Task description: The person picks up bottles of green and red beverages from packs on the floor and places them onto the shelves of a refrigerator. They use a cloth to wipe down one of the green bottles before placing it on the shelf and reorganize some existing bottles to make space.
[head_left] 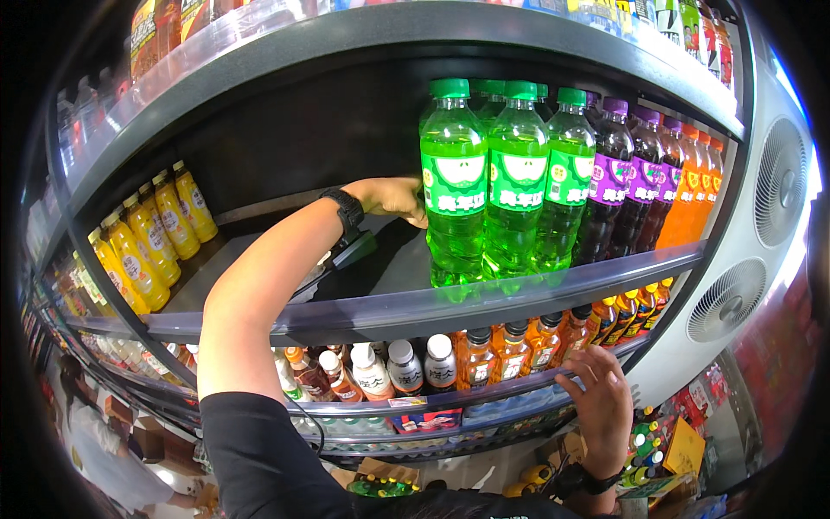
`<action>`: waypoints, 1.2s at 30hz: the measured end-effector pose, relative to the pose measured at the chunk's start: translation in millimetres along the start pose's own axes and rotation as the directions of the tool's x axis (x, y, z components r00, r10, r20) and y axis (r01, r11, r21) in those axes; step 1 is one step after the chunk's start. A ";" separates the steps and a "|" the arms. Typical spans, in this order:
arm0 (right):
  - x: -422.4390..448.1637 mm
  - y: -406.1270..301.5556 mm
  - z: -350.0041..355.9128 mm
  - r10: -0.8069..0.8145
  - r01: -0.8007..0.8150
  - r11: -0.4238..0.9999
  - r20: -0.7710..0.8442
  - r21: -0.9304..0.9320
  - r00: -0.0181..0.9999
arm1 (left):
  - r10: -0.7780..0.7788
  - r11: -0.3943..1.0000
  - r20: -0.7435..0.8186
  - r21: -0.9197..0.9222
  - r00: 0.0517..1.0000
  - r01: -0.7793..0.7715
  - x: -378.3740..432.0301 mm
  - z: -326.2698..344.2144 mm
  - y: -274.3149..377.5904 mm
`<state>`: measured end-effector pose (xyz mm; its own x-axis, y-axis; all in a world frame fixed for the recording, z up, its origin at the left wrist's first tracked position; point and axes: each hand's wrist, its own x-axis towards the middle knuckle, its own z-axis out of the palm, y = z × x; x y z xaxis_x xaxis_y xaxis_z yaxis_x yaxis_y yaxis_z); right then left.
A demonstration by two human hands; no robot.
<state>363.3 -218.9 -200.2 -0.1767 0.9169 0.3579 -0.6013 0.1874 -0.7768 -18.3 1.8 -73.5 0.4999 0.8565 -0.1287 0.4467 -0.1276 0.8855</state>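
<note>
My left hand reaches deep over the middle shelf, a dark watch on its wrist. Its curled fingers meet the left side of the green soda bottles; the fingertips are partly hidden there, so the grip is unclear. These bottles stand upright in rows, with green caps and apple-printed labels. My right hand is raised before the lower shelf, fingers apart and holding nothing. It is nearest to the amber drink bottles with black caps. Under my left forearm lies a dark flat object, partly covered.
Purple-labelled bottles and orange soda bottles stand to the right. Yellow juice bottles are at left. A clear guard strip edges the shelf. Below are an open carton of green-capped bottles and another person.
</note>
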 end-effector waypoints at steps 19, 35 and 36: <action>-52.9 -45.3 -17.7 0.365 -0.043 0.841 0.508 -0.539 0.780 | 0.556 0.762 -0.197 0.508 0.807 -0.402 -202.9 204.0 106.8; -334.1 -14.9 -62.6 0.454 -0.807 0.009 -0.717 -0.590 0.529 | 0.196 0.807 0.969 -0.075 0.147 -0.585 -55.8 527.8 -70.9; -357.2 -21.3 -69.4 0.372 -0.847 -0.002 -0.786 -0.532 0.493 | 0.150 0.822 0.975 -0.031 0.163 -0.569 -52.7 544.4 -62.4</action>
<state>493.3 -525.9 -347.4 0.3022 0.7991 -0.5197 0.5654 -0.5892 -0.5772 331.5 -307.6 -365.0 0.8722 -0.3671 -0.3232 0.0595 -0.5762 0.8151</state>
